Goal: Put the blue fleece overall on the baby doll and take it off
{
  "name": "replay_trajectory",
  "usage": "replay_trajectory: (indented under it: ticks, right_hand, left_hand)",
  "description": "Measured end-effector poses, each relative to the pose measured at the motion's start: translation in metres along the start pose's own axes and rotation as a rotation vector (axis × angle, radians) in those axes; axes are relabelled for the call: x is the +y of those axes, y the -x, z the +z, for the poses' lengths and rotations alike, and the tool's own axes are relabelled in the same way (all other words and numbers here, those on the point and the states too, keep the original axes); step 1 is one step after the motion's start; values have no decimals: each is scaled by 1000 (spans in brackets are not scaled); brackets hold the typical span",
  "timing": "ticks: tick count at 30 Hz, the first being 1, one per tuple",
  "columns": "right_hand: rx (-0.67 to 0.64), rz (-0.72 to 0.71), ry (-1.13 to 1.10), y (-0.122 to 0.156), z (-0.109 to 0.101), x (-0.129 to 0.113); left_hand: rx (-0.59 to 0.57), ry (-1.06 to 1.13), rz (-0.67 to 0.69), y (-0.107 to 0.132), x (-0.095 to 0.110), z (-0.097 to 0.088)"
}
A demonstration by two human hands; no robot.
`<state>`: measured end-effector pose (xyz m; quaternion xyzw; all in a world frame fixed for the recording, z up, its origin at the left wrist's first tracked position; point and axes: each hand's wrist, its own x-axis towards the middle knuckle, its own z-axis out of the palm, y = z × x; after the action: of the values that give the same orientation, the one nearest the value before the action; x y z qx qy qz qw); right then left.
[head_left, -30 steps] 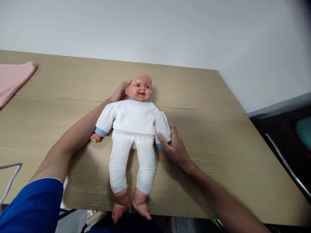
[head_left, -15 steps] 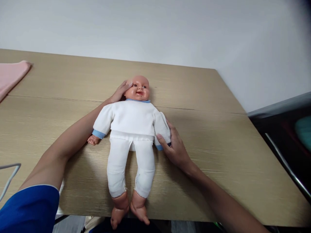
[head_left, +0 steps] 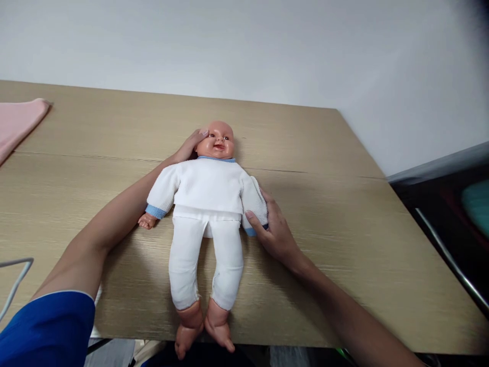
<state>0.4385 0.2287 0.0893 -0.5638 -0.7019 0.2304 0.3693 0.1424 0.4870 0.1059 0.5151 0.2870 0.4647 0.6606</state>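
A baby doll [head_left: 208,188] in a white top with blue trim and white trousers lies on its back on the wooden table [head_left: 344,224]. Its bare feet reach over the near edge. My left hand [head_left: 192,143] cups the side of the doll's head, fingers bent against the temple, with the rest of that hand partly behind the head. At the doll's other side, my right hand [head_left: 275,227] is closed round the sleeve near its blue cuff, thumb on top. That sleeve's end and the doll's hand there are hidden.
Pink cloth [head_left: 23,122] lies at the table's left. A thin grey-white cable or rod [head_left: 19,278] shows at the lower left. Behind the table stands a pale wall [head_left: 244,51]. Dark furniture with a metal bar [head_left: 451,260] stands beyond the right edge.
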Motion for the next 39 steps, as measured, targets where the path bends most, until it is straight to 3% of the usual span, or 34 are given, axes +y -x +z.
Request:
replay_trajectory:
  ticks: [7, 11, 14, 17, 19, 21, 24, 26, 28, 29, 32, 35, 39]
  right_hand:
    - [19, -45, 18, -4, 1, 4]
    - [34, -88, 65, -14, -6, 12]
    - [76, -105, 80, -21, -13, 17]
    - [220, -115, 49, -24, -19, 16]
    - [350, -147, -2, -25, -21, 11]
    - [472, -197, -40, -26, -23, 3]
    - [581, -240, -39, -22, -24, -18]
    - [575, -230, -32, -13, -25, -37]
    - [537, -209, -57, 8, -24, -58]
    - [514, -208, -84, 24, -22, -67]
    - [464, -243, -143, 92, -9, -78]
    - [471, -210, -49, 177, 12, -54]
    - [325, -148, 97, 273, 34, -6]
  left_hand:
    - [-53, -82, -5, 12, 15, 16]
    - [-67, -168, -40, 19, 30, 6]
    - [86, -325, -39, 20, 49, -15]
    - [312, -587, 125, 29, 74, -20]
    - [397, -702, 265, 49, 91, 0]
    - [384, -729, 356, 80, 103, 40]
    - [171, -728, 438, 139, 108, 116]
    - [-54, -731, 466, 179, 104, 163]
    - [-265, -776, 458, 216, 97, 198]
    - [-311, -815, 452, 233, 92, 211]
    - [-264, -931, 485, 282, 73, 237]
    - [-256, -988, 507, 334, 42, 246]
    - [-598, -867, 444, 396, -19, 227]
